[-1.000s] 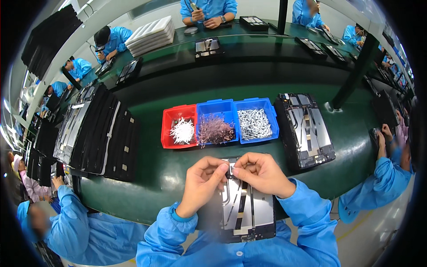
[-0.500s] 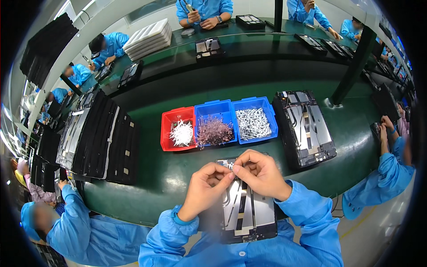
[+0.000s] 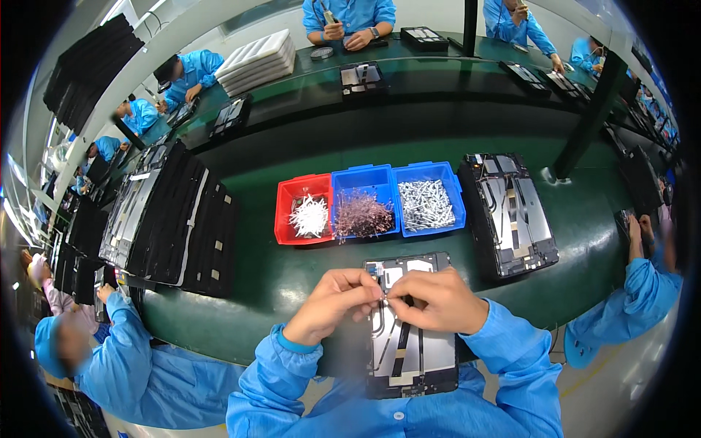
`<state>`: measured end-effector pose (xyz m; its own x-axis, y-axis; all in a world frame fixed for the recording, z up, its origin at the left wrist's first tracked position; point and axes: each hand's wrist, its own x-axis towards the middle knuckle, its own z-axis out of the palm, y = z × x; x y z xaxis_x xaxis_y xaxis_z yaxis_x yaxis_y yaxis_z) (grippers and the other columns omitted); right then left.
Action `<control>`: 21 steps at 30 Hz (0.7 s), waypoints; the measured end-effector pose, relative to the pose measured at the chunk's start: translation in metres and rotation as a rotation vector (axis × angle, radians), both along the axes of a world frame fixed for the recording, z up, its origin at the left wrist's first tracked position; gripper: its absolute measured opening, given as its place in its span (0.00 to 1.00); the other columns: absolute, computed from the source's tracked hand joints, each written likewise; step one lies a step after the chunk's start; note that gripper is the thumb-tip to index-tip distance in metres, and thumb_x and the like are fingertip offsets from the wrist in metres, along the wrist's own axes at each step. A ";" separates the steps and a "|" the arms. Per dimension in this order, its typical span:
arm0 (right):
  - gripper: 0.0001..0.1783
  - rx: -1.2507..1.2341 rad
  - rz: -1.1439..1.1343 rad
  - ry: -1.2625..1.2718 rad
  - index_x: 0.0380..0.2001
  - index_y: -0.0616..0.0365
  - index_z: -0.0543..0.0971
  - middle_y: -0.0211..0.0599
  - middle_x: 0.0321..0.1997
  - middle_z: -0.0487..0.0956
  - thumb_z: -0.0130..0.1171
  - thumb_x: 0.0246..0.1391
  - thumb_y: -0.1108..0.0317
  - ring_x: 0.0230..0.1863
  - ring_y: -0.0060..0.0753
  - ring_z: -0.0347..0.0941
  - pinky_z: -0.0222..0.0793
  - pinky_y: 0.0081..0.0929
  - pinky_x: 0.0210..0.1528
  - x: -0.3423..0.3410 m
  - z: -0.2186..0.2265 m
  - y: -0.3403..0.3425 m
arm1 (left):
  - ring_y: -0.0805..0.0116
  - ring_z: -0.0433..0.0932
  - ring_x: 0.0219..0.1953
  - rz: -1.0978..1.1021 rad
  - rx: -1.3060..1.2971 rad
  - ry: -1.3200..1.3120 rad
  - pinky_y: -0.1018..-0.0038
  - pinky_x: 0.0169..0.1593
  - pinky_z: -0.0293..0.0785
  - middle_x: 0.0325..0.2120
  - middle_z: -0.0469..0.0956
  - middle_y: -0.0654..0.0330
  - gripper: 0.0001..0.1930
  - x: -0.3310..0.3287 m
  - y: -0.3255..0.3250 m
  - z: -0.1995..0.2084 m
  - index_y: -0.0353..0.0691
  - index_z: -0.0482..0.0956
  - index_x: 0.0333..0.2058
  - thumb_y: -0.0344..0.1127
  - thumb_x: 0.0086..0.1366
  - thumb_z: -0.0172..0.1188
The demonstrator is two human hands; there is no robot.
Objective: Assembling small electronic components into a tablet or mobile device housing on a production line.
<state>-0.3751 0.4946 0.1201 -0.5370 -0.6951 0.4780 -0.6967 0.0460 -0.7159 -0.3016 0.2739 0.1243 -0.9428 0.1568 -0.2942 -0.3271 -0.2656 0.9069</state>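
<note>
An opened tablet [image 3: 436,350] with black edges and silver panels lies before me, partly over the table's near edge. My left hand [image 3: 328,303] and my right hand [image 3: 442,303] meet above its upper left part. Thumb and forefinger are pinched on both, fingertips nearly touching. Whatever sits between them is too small to make out. Beyond the tablet stand three bins: a red bin [image 3: 282,212] with short white pieces [image 3: 309,217], a blue bin [image 3: 354,179] with thin reddish-brown pieces [image 3: 363,215], and another blue bin [image 3: 459,204] with silvery-white pieces [image 3: 426,204].
A tall stack of black-edged tablets [image 3: 164,226] rises at left, and a lower tablet stack [image 3: 511,212] stands at right. Behind the bins runs a dark raised ledge [image 3: 292,124] carrying more tablets. A dark post [image 3: 591,117] stands far right. Co-workers in blue sit around.
Both pinched hands have come slightly nearer to me over the tablet, uncovering more of its far edge. My right hand has turned flatter. The whole view has shifted a little.
</note>
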 end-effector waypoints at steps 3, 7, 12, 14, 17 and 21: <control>0.06 -0.051 -0.015 0.164 0.34 0.53 0.82 0.32 0.36 0.83 0.67 0.52 0.73 0.19 0.22 0.74 0.71 0.23 0.21 0.000 0.004 -0.002 | 0.81 0.70 0.21 0.121 -0.032 0.020 0.82 0.23 0.62 0.23 0.76 0.66 0.04 -0.001 -0.004 0.004 0.37 0.80 0.36 0.30 0.68 0.61; 0.06 -0.213 -0.132 -0.006 0.37 0.58 0.81 0.31 0.33 0.81 0.67 0.55 0.77 0.22 0.13 0.71 0.67 0.17 0.23 -0.003 -0.004 0.004 | 0.88 0.65 0.22 0.909 -0.651 0.566 0.84 0.23 0.58 0.19 0.72 0.71 0.07 -0.034 -0.038 -0.011 0.34 0.82 0.34 0.32 0.70 0.62; 0.05 -0.402 -0.144 -0.700 0.38 0.66 0.78 0.27 0.32 0.79 0.62 0.62 0.76 0.28 0.08 0.71 0.66 0.12 0.27 0.001 -0.009 0.015 | 0.60 0.81 0.22 0.735 -1.594 0.612 0.66 0.28 0.73 0.21 0.81 0.52 0.11 -0.019 -0.060 -0.032 0.33 0.84 0.33 0.35 0.69 0.60; 0.05 -0.376 -0.139 -0.797 0.38 0.68 0.78 0.29 0.32 0.79 0.63 0.61 0.77 0.31 0.11 0.74 0.69 0.12 0.29 0.004 -0.013 0.023 | 0.55 0.83 0.24 0.540 -1.299 0.363 0.63 0.29 0.75 0.23 0.82 0.49 0.13 0.008 -0.034 -0.027 0.35 0.84 0.32 0.40 0.67 0.62; 0.05 -0.357 -0.104 -0.766 0.38 0.67 0.78 0.29 0.32 0.80 0.63 0.60 0.78 0.31 0.11 0.75 0.70 0.12 0.30 0.007 -0.033 0.035 | 0.63 0.81 0.21 0.100 -0.962 0.077 0.68 0.28 0.75 0.19 0.80 0.53 0.22 0.045 -0.002 -0.015 0.33 0.82 0.30 0.51 0.60 0.70; 0.03 -0.413 -0.178 -0.744 0.36 0.67 0.77 0.29 0.31 0.79 0.62 0.60 0.80 0.30 0.12 0.76 0.71 0.13 0.30 0.014 -0.040 0.035 | 0.73 0.78 0.20 0.018 -0.923 0.044 0.74 0.25 0.71 0.19 0.80 0.58 0.19 0.056 0.012 -0.028 0.32 0.80 0.30 0.46 0.62 0.70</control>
